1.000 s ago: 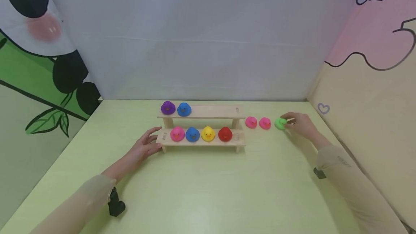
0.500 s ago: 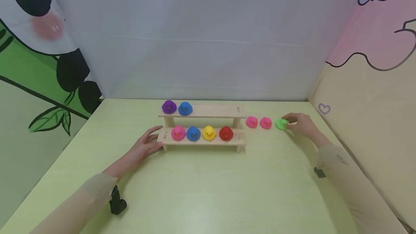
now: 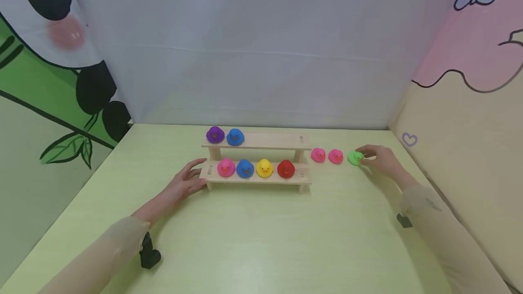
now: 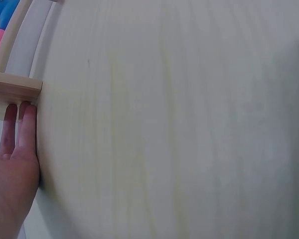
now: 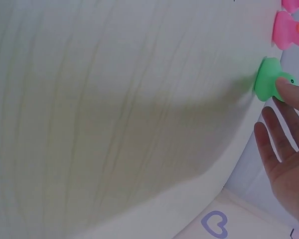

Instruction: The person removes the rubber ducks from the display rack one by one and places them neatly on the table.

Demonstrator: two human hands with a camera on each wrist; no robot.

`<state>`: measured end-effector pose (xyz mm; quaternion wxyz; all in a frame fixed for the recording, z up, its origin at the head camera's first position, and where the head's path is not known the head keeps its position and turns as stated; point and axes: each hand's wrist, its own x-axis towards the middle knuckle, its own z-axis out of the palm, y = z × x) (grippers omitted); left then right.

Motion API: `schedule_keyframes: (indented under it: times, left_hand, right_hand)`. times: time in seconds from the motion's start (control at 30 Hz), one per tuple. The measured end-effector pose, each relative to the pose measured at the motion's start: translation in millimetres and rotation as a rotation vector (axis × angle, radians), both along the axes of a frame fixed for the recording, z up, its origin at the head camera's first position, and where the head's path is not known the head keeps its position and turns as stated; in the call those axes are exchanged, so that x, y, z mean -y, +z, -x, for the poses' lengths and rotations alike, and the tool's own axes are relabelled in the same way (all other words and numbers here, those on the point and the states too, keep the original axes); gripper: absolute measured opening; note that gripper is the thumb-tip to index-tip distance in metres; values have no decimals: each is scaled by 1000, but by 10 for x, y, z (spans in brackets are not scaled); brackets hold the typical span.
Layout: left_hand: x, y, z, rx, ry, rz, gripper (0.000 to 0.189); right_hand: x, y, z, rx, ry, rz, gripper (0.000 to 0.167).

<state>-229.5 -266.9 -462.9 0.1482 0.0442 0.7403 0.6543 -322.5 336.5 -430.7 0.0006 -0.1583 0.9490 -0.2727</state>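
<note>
A two-tier wooden stand point(image 3: 212, 180) is on the table. My left hand point(image 3: 184, 183) rests against its left end, thumb at the front corner of the lower shelf; in the left wrist view, straight fingers point(image 4: 27, 129) reach to the stand's end support. To the right, my right hand point(image 3: 382, 159) pinches a green rubber duck point(image 5: 270, 82) at its head between thumb and index finger, the other fingers spread loosely. The duck sits on the table. Two pink rubber ducks, the left point(image 3: 318, 155) and the right point(image 3: 336, 156), stand between it and the stand.
The upper shelf bears a purple duck point(image 3: 215, 134) and a blue one point(image 3: 235, 137) at its left. Along the lower shelf sit a pink duck point(image 3: 226, 167), a blue duck point(image 3: 245, 169), a yellow duck point(image 3: 264, 168) and a red duck point(image 3: 286, 169). Walls bound the back and sides.
The whole head view has shifted slightly, moving the scene a little to the right. Both hands keep their places at the stand and the green duck.
</note>
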Motion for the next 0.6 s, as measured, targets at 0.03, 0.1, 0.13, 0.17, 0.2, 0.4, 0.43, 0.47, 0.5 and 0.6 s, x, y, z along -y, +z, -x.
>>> schedule_keyframes:
  times: [0.03,0.1,0.13,0.17,0.2,0.4,0.43,0.47,0.5,0.6]
  left_hand:
    - [4,-1,-1,3,-3,5,72]
    - [9,1,-5,8,-5,15,72]
    - [13,4,-8,7,-9,21,73]
    - [17,8,-12,6,-13,27,73]
    - [14,14,-15,10,-11,31,73]
    - [-13,43,-31,-7,-13,31,72]
    - [-16,45,-30,-8,-15,29,72]
    - [-18,49,-31,-7,-15,29,72]
    - [-19,51,-32,-7,-17,27,73]
    - [-12,53,-40,-1,-13,28,73]
  right_hand:
    - [-1,0,-1,1,-1,2,42]
    - [-1,1,-2,3,-4,7,42]
    - [-1,0,-1,3,-3,6,42]
    - [1,2,-1,3,-2,5,42]
    - [0,2,1,5,-2,3,42]
    - [-14,9,8,2,4,-23,42]
    - [-16,10,13,-4,6,-23,43]
    - [-17,14,17,-7,10,-22,44]
    - [-13,20,20,-11,13,-21,45]
    - [21,59,37,-22,28,-17,50]
